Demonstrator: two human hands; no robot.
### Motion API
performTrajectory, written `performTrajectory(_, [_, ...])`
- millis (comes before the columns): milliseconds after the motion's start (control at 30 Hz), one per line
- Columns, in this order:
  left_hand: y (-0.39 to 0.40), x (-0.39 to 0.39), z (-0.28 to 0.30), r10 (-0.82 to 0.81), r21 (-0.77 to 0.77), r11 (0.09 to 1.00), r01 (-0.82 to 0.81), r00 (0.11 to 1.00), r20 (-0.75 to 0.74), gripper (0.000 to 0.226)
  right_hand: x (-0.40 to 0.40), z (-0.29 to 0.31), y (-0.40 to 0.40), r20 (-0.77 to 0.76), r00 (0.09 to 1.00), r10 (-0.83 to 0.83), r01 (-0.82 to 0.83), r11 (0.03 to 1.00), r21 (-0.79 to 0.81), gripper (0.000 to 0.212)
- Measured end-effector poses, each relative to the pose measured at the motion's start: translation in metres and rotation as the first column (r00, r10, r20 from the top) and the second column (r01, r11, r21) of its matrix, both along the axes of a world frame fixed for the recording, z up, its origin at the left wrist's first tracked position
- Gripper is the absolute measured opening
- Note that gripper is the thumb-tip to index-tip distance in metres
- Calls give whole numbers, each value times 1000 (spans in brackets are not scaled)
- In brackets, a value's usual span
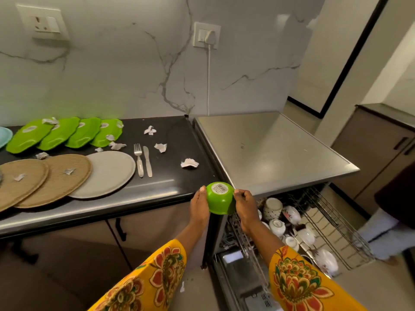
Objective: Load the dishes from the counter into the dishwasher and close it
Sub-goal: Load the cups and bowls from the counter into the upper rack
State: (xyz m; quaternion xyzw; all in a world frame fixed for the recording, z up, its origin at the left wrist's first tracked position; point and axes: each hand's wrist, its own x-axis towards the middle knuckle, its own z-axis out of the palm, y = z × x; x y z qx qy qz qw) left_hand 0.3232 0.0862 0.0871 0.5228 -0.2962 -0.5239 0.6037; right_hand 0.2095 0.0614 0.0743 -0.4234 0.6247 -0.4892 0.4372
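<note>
I hold a green bowl [220,198] upside down between both hands, its barcode sticker facing up, just past the counter's right front corner. My left hand [199,206] grips its left side and my right hand [246,208] its right side. Below and to the right, the dishwasher's upper rack [325,223] is pulled out, with several white cups and bowls [277,227] in it. The dishwasher door [238,281] hangs open beneath. On the black counter [175,185] lie several green plates [65,135], a grey plate [107,173], a fork [138,160] and a knife [147,161].
Two woven round mats [45,180] overlap at the counter's left, beside a pale blue plate [3,135]. Crumpled paper scraps [189,163] are scattered over the counter. The dishwasher's steel top [269,151] adjoins the counter. A person's dark garment [397,194] shows at the right edge.
</note>
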Motion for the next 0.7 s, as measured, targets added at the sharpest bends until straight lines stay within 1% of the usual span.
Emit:
performTrajectory(100, [1,-30,-7,-20,24,1000,20,1000,-12,26,-32,-4,1,-14,1000,-14,14,1000,8,6])
performTrajectory(200, [4,-61,-14,-14,47,999,16,999,-33,31,-64,-4,3,-6,999,-33,33,999,40,19])
performTrajectory(233, [6,-72,-14,-16,54,998,19,999,-45,31,-75,-3,4,-4,999,-37,37,998,41,20])
performTrajectory(333, [7,-104,-20,-62,80,995,65,997,-43,28,-108,-7,7,-6,999,-40,40,996,78,17])
performTrajectory(467, [5,-148,-28,-91,114,989,95,995,-39,31,-154,-20,7,-28,998,-53,56,990,126,17])
performTrajectory(600, [5,-188,-33,-126,181,974,135,990,-57,35,-196,-27,10,-9,998,-65,66,985,160,8])
performTrajectory(700, [3,-212,-42,-143,257,955,149,989,-40,41,-223,-32,12,2,998,-67,65,981,181,15])
